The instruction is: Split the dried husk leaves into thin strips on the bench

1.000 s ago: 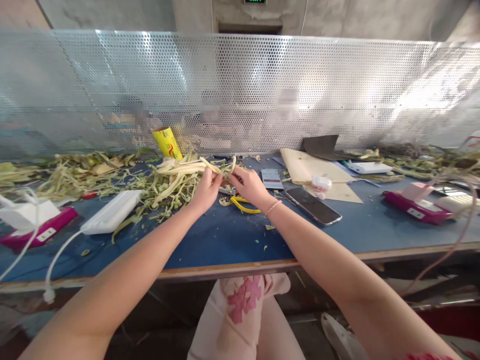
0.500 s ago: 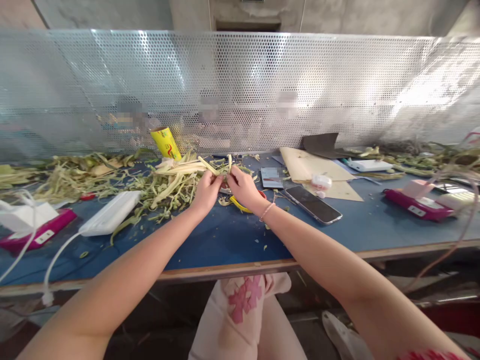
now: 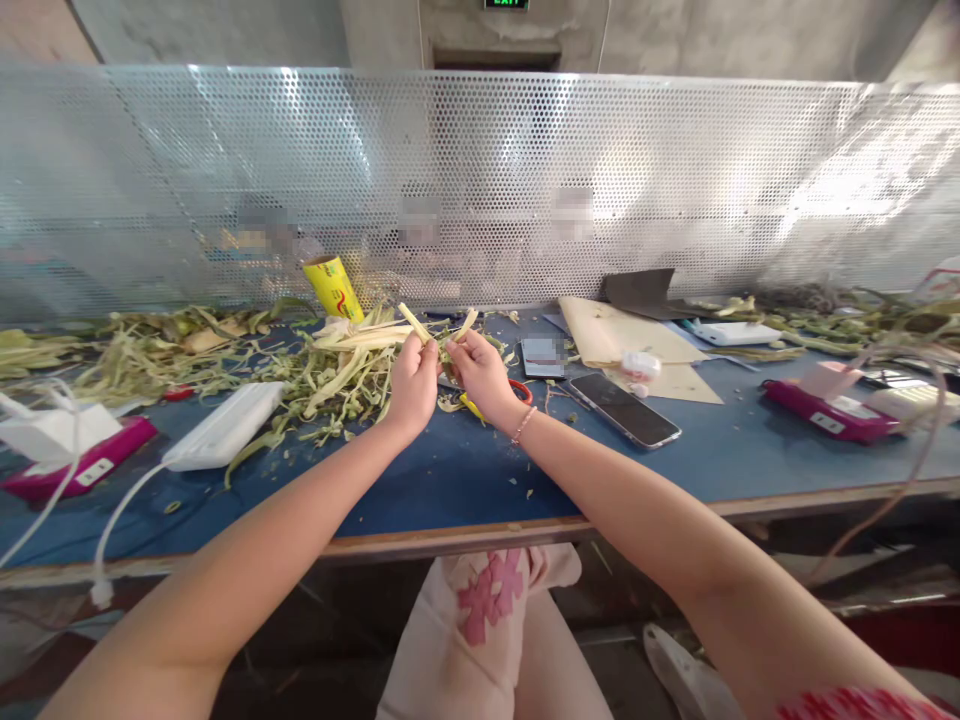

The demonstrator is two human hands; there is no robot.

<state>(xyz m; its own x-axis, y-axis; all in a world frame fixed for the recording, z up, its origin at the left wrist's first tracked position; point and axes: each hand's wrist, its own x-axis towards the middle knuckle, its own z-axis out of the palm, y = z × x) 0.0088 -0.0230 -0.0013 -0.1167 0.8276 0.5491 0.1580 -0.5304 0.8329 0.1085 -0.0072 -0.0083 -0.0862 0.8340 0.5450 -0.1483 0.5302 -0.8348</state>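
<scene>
Both hands are close together over the blue table, fingers pinched. From my left hand (image 3: 412, 388) a pale dried plant strip (image 3: 412, 321) sticks up, leaning left. My right hand (image 3: 481, 376) grips another pale strip end (image 3: 465, 325) that leans right; whether the two ends belong to one piece I cannot tell. Some greenish plant material shows between the fingertips. Just left of my left hand lies a heap of dried greenish plant strips (image 3: 341, 375). A red loop (image 3: 520, 391) and a yellow piece (image 3: 471, 405) lie partly hidden under my right hand.
A phone (image 3: 626, 408), a small screen device (image 3: 542, 357), an earbud case (image 3: 641, 366) and beige paper (image 3: 607, 332) lie to the right. Leftward are a white power bank (image 3: 225, 425) and magenta power strip (image 3: 82, 470). A yellow tube (image 3: 334, 287) stands before the perforated metal screen (image 3: 480, 140).
The hands have drawn slightly apart at the fingertips, and the right-hand strip end now tilts more to the right. The view has shifted slightly, showing more of the exit sign.
</scene>
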